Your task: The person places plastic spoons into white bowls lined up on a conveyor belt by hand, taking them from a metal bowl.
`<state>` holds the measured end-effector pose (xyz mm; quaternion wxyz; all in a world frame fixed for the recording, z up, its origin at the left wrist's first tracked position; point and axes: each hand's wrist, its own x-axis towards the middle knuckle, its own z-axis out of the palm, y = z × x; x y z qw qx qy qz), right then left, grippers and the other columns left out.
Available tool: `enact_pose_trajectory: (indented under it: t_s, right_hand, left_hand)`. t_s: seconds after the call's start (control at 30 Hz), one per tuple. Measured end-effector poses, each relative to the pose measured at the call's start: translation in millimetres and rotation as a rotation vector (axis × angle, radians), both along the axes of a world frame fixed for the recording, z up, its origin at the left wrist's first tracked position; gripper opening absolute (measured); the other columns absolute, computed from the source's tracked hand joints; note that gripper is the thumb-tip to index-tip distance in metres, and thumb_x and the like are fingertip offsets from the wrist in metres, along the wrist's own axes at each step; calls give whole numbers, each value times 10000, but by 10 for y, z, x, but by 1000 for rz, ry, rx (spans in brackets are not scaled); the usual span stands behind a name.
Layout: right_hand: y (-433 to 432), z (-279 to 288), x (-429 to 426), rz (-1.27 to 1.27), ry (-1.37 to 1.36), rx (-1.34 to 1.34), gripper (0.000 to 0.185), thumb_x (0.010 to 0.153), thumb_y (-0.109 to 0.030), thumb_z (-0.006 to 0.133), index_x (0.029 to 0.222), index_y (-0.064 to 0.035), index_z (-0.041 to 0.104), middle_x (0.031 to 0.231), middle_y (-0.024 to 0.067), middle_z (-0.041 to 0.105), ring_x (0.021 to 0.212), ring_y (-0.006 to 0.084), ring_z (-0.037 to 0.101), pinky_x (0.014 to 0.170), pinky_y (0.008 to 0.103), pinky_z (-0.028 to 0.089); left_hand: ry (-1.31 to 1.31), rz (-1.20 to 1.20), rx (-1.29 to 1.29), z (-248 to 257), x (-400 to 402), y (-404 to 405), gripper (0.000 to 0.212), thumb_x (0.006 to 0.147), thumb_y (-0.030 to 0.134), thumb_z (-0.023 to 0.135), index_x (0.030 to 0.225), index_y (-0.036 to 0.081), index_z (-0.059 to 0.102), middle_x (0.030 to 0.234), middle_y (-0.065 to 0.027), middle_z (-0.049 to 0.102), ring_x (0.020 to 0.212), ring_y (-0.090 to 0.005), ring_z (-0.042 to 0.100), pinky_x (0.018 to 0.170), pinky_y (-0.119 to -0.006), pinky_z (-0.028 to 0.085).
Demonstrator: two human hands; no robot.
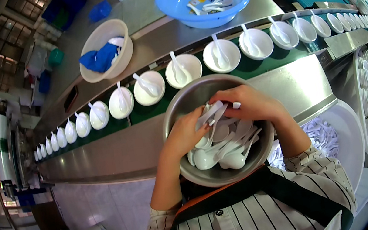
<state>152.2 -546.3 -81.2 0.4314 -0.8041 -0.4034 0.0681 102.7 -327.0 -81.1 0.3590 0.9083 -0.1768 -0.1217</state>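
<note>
A metal bowl point(181, 97) is directly before me, heaped with white soup spoons point(207, 157) that look ceramic. Inside its rim, my left hand point(186, 132) has its fingers around some spoons on the left of the heap. From the far right side, my right hand point(249, 102) reaches in with its fingers closed about spoon handles point(216, 108); its fingertips are partly hidden. Just beyond the bowl, small white bowls point(194, 62) stand in a row on a green conveyor belt point(141, 112). Several of these bowls each hold one spoon, handle leaning on the rim.
Behind the belt are a blue basin point(169, 9) with a few spoons and a cream basin point(88, 75) with blue cloth. A metal ledge point(106, 161) runs along the near side. At right are a large white tub point(349, 134) of spoons and a crate point(367, 138) of stacked white dishes.
</note>
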Motion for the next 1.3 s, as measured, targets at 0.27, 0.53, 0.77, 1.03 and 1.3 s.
enact_pose_trajectory:
  t_s: [0.27, 0.53, 0.77, 1.03, 1.3]
  right_hand:
    - [-1, 111, -39, -3, 71, 23, 268, 767, -95, 633, 1026, -57, 571, 880, 147, 642, 783, 325, 608, 699, 382, 470]
    - [-4, 130, -25, 3, 80, -4, 305, 736, -54, 634, 1035, -41, 576, 890, 148, 645, 808, 326, 617, 724, 367, 480]
    - [-13, 100, -19, 11, 85, -8, 262, 783, -103, 621, 1034, -53, 567, 880, 144, 640, 807, 314, 610, 723, 376, 470]
    - [-2, 100, -18, 7, 85, -5, 264, 783, -108, 626, 1036, -57, 569, 870, 143, 642, 797, 314, 612, 717, 377, 472]
    - [0, 119, -21, 8, 81, 1, 282, 764, -82, 630, 1038, -46, 573, 884, 146, 643, 810, 320, 616, 723, 372, 478]
  left_hand:
    - [28, 21, -71, -3, -21, -9, 381, 779, 140, 631, 1109, -16, 524, 952, -252, 602, 889, -409, 576, 749, -435, 446]
    - [23, 18, -62, 18, -10, -16, 392, 776, 142, 636, 1116, -9, 512, 936, -251, 600, 883, -414, 572, 739, -444, 441]
    - [40, 20, -43, 13, -2, -13, 399, 776, 140, 634, 1127, -7, 512, 949, -255, 601, 891, -418, 572, 752, -448, 444]
    - [41, 13, -31, 24, -5, -15, 415, 780, 137, 632, 1146, -12, 504, 968, -247, 603, 899, -403, 580, 766, -428, 449]
    - [49, 2, -33, 27, -6, -4, 402, 788, 147, 622, 1130, -24, 499, 966, -262, 596, 910, -418, 568, 768, -444, 444]
